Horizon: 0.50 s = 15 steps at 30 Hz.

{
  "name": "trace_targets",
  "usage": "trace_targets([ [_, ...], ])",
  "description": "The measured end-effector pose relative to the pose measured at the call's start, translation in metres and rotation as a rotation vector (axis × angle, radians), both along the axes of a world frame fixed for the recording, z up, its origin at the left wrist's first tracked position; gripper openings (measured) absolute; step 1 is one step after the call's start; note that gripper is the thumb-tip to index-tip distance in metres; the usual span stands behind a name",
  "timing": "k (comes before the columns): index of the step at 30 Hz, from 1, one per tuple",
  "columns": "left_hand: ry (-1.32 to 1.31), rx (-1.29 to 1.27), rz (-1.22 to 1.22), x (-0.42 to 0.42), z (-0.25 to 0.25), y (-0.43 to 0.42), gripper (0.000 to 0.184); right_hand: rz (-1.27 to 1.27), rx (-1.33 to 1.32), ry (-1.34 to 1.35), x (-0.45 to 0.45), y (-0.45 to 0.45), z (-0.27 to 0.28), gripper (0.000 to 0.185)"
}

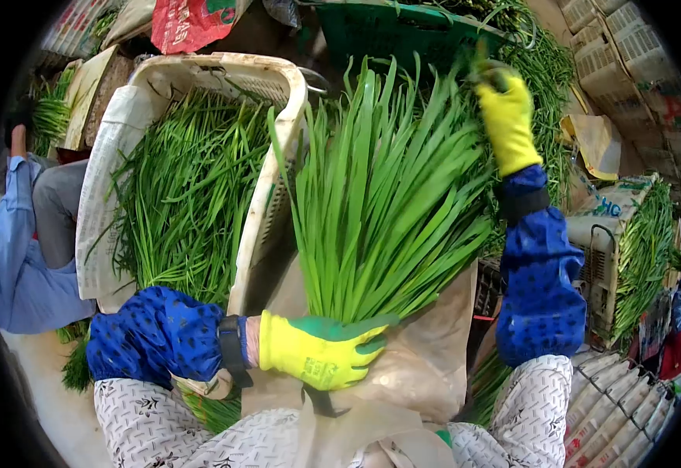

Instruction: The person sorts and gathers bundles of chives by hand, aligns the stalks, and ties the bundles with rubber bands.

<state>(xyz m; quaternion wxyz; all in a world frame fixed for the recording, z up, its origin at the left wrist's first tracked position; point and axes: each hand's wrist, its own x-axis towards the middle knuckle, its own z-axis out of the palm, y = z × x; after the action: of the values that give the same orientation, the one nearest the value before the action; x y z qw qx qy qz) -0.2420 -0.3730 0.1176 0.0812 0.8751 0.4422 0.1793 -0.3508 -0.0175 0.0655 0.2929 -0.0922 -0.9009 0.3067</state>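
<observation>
Bunch of long green leaves (379, 210): upright above the lap, right of the white crate (282, 78), tips fanned toward the far side. Left hand (321, 351) grasps its near end, fingers wrapped across it. Right hand (504, 109) at the far right, near the tips and the green crate (411, 31); fingers curled but blurred, cannot tell whether they hold anything.

Progress, judged: bunch gathered at its base; tips uneven, no tie visible. Outstanding: loose leaves (192, 187) fill much of the white crate; further greens (547, 74) lie far right.
</observation>
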Motion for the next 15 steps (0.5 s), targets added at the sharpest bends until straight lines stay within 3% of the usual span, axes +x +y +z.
trace_targets([
  [2, -0.009, -0.027, 0.032, -0.001, 0.001, -0.001, 0.025, -0.305, -0.477, -0.184, -0.004, 0.029, 0.018, 0.016],
  [4, -0.022, -0.047, 0.03, -0.001, 0.003, -0.002, 0.026, -0.227, -0.239, -0.279, -0.012, 0.077, -0.005, 0.032],
  [6, -0.02, -0.049, 0.006, -0.003, 0.004, 0.002, 0.026, -0.397, 0.016, -0.404, -0.013, 0.092, -0.029, 0.064],
  [8, 0.009, -0.021, -0.003, -0.005, 0.004, 0.005, 0.027, -0.101, -0.486, -0.278, -0.012, 0.079, -0.025, 0.055],
  [9, 0.016, -0.017, -0.016, -0.005, 0.003, 0.006, 0.027, -0.071, -0.729, -0.369, -0.012, 0.073, -0.014, 0.064],
  [10, 0.02, -0.016, -0.029, -0.005, 0.002, 0.006, 0.027, -0.031, -0.871, -0.348, -0.017, 0.067, -0.02, 0.062],
  [12, 0.051, 0.009, -0.057, -0.006, 0.003, 0.009, 0.027, 0.111, -0.856, -0.36, -0.02, 0.055, -0.017, 0.069],
  [15, 0.064, -0.012, -0.067, -0.009, 0.007, 0.011, 0.026, 0.055, -0.967, -0.408, -0.031, 0.043, -0.025, 0.08],
])
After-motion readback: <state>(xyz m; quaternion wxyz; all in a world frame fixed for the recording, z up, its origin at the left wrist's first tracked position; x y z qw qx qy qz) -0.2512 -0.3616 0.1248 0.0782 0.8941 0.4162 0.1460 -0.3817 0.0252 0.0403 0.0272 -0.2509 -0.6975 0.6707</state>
